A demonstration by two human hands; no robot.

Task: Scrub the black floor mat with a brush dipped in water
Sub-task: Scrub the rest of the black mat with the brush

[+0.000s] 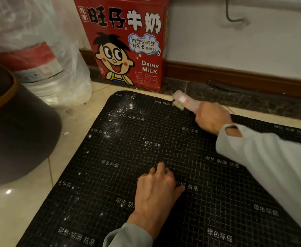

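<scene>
2 hands are working on the black floor mat (128, 175), which is lying flat on pale floor tiles (21, 211) and filling the lower centre and right of the frame, its grid pattern and white printed characters facing up. At centre right, the right hand (211, 117) is gripping the handle of a pale, translucent brush (185, 101) with its fingers curled round it; the brush is blurred, its light bristles pointing down and touching the mat close to the mat's upper edge. Lower centre, the left hand (157, 186) is pressing on the mat, fingers bent with the tips against the surface and holding nothing. Both arms are wearing grey sleeves (271, 166). White specks (126, 106) are scattering across the upper left part of the mat and down along its left edge. Just beyond the mat's upper edge, at top centre, a red milk carton box (126, 41) with a cartoon face is standing against the white wall (235, 41). At upper left, a clear plastic bag (44, 47) is covering some red and white container, and a dark rounded stool or bin (16, 131) is sitting at the left edge
</scene>
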